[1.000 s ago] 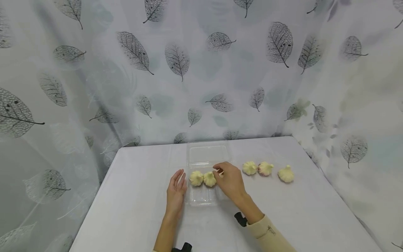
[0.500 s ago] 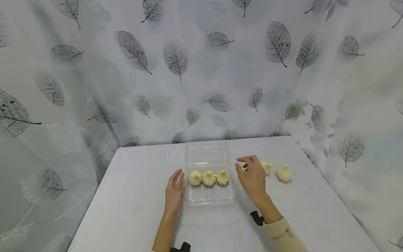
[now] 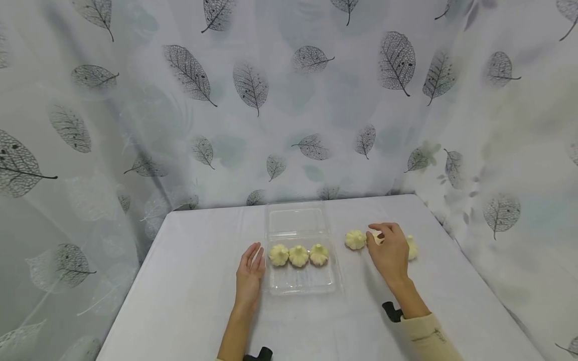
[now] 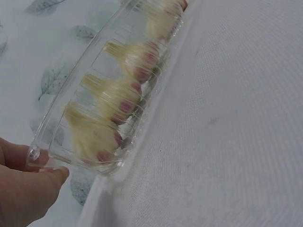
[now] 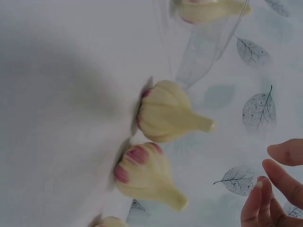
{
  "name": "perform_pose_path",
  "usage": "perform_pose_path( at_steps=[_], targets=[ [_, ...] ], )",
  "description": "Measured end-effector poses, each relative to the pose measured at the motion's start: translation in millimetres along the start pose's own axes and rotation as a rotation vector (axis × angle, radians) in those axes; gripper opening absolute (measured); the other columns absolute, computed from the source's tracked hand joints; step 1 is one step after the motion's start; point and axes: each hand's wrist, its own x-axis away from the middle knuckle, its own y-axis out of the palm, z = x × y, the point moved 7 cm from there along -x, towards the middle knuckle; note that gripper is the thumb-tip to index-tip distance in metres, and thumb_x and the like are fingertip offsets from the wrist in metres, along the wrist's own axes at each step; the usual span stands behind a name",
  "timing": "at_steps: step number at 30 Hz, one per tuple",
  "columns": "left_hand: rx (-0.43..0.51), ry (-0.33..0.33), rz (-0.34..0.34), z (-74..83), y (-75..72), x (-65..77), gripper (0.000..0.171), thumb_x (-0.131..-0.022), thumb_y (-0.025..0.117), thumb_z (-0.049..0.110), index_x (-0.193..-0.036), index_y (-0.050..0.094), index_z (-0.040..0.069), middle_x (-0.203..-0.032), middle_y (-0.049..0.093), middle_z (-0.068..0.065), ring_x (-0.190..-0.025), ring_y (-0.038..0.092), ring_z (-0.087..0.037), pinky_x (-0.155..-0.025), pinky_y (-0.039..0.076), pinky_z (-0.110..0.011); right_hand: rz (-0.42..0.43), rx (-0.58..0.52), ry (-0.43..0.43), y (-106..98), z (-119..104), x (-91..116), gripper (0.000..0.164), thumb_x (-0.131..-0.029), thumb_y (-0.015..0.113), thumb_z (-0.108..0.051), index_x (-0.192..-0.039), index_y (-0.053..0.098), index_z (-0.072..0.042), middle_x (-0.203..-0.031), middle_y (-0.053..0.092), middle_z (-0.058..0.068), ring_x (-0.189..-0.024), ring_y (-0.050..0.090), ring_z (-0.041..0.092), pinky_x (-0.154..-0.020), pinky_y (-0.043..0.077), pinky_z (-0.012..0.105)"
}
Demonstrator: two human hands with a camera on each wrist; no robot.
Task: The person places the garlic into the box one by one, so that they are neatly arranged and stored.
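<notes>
Three pale garlic bulbs (image 3: 298,255) sit in a row across the clear plastic container (image 3: 300,287), whose hinged lid (image 3: 295,220) lies back. My left hand (image 3: 250,278) rests at the container's left side with fingers extended; the left wrist view shows its fingertips (image 4: 59,175) touching the corner of the rim. To the right, my right hand (image 3: 392,255) hovers at the middle one of three loose bulbs, mostly covering it. Its thumb and fingers are loosely bent and apart, holding nothing, as the right wrist view shows beside a purple-marked garlic bulb (image 5: 147,172).
The left loose garlic bulb (image 3: 355,239) lies between container and right hand; the right one (image 3: 412,247) is partly hidden behind the hand. A white cloth covers the table (image 3: 189,301). A leaf-print curtain (image 3: 280,125) hangs behind it.
The right hand let go of the third garlic bulb in the container, then moved right past the first loose bulb to the middle one. The left hand stayed at the container's side.
</notes>
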Motion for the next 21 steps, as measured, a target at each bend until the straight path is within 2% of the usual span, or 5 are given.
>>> perform_pose_path(
  at_steps=[10,14,21],
  targets=[
    [-0.028,-0.001,0.0,1.5,0.1,0.2,0.063,-0.102,0.045,-0.016,-0.16,0.03,0.003,-0.168,0.029,-0.012,-0.156,0.028,-0.028,-0.123,0.036,-0.029,0.022,0.07,0.036,-12,26,-2,0.018,-0.086,0.079,-0.002,-0.103,0.078,0.002,-0.101,0.066,0.023,-0.083,0.062,0.037,-0.062,0.049,0.046],
    [-0.029,-0.006,0.002,0.8,0.1,0.6,0.062,-0.103,0.046,-0.015,-0.16,0.031,0.004,-0.168,0.03,-0.011,-0.156,0.028,-0.027,-0.123,0.036,-0.029,0.046,0.102,0.055,-17,37,-2,0.016,-0.088,0.073,0.001,-0.103,0.077,0.005,-0.103,0.065,0.025,-0.085,0.058,0.039,-0.065,0.048,0.051],
    [-0.013,-0.008,0.004,-0.7,0.7,0.6,0.063,-0.102,0.046,-0.016,-0.161,0.028,0.001,-0.167,0.03,-0.012,-0.156,0.029,-0.028,-0.122,0.037,-0.028,-0.008,0.148,0.188,-22,67,0,0.024,-0.094,0.064,-0.001,-0.116,0.071,0.007,-0.122,0.056,0.031,-0.105,0.052,0.05,-0.075,0.05,0.063]
  ],
)
